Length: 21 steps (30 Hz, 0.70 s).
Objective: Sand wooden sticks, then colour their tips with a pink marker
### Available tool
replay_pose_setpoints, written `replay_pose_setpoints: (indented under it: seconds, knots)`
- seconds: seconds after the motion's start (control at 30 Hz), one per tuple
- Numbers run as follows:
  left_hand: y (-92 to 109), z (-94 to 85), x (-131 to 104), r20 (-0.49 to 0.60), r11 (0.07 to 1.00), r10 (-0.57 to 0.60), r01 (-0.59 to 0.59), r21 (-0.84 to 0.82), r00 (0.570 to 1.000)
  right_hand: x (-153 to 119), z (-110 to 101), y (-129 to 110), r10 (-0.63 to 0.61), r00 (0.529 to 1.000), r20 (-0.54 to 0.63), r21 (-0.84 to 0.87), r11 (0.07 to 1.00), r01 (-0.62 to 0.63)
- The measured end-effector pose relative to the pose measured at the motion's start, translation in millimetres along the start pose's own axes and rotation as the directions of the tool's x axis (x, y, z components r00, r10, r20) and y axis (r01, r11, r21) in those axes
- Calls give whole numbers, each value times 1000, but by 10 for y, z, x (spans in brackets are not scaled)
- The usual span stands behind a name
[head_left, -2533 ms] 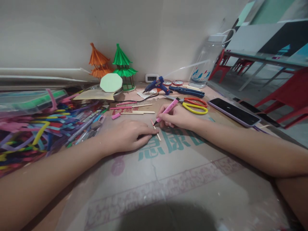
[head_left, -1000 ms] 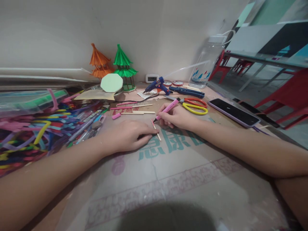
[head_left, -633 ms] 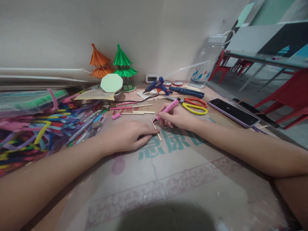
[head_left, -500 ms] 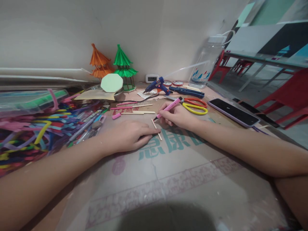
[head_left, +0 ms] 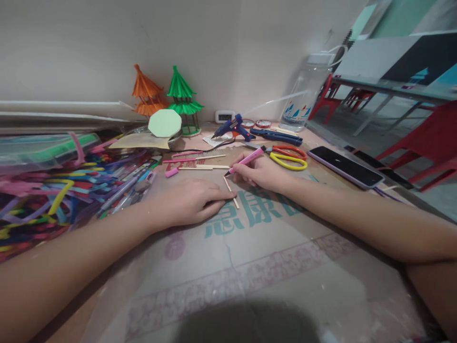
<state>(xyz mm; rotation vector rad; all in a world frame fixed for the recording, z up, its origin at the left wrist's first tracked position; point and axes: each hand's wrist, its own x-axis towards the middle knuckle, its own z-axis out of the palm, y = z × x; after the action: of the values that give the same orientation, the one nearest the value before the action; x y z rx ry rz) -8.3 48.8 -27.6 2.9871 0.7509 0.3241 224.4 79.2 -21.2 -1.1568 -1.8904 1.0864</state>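
Note:
My right hand (head_left: 255,170) is closed round a pink marker (head_left: 246,161), its dark tip at the far end of a thin wooden stick (head_left: 228,185). That stick lies slanted on the plastic-covered table. My left hand (head_left: 198,200) rests flat-sided on the cover, with its index finger stretched out and pinning the stick near its middle; its other fingers are curled. A pink marker cap (head_left: 172,172) lies beyond the left hand. Beside the cap are several plain sticks (head_left: 203,167), and behind them are pink-coloured sticks (head_left: 178,160).
Scissors (head_left: 289,159), a phone (head_left: 344,164) and a blue glue gun (head_left: 230,126) lie beyond and right of my hands. Colourful pipe cleaners (head_left: 53,200) heap at left. Orange (head_left: 146,90) and green (head_left: 181,88) pagoda models stand by the wall, near a bottle (head_left: 302,95).
The marker tip has shifted slightly left, to the very end of the stick. My left hand keeps its finger on the stick; the whole view has moved a little.

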Motion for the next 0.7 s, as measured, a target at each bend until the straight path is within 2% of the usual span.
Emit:
replay_pose_setpoints:
  seconds: [0.17,0.47,0.7]
  knots:
    - [-5,2,-8,17,1000,-5,5,-9,1000,-11,-2,-35,35,999,10,13,999,-35]
    - [-1,2,-8,5,1000,0,0,1,1000,-25,-15,-24,22,998,63,68,997,-26]
    - [-2,5,-8,10,1000,-6,6,0,1000,-11,-5,-19,29,1000,11,52,998,-30]
